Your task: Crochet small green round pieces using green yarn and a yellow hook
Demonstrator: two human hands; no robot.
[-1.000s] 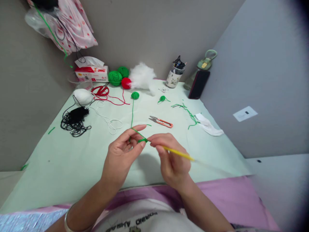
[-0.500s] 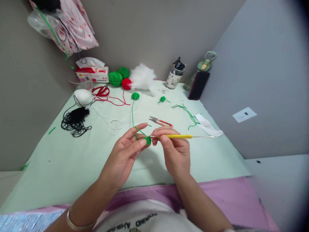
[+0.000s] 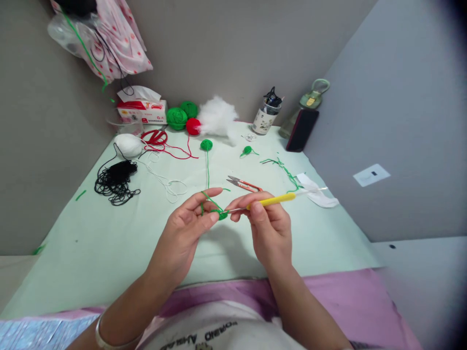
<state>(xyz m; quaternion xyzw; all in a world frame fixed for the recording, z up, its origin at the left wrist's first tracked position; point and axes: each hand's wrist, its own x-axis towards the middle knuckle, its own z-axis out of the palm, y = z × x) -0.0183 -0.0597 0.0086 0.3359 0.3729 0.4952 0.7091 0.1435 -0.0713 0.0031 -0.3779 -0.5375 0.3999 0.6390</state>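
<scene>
Between the thumb and fingers of my left hand is a small green crochet piece. Green yarn loops over the raised left index finger and runs back to a small green yarn ball. My right hand is closed in a pencil-like grip on a crochet hook with a yellow handle. The hook's metal tip meets the green piece; whether it is inside a stitch I cannot tell. Just beyond my fingers lie orange-handled thread snips.
At the back stand a tissue box, green yarn balls, a red ball, white stuffing, a pen cup, a phone and a bottle. Black yarn, white yarn and red scissors lie left.
The hook has tilted, its handle end now higher and its tip drawn back to the right and lower at the green piece. The yarn from the ball hangs straighter.
</scene>
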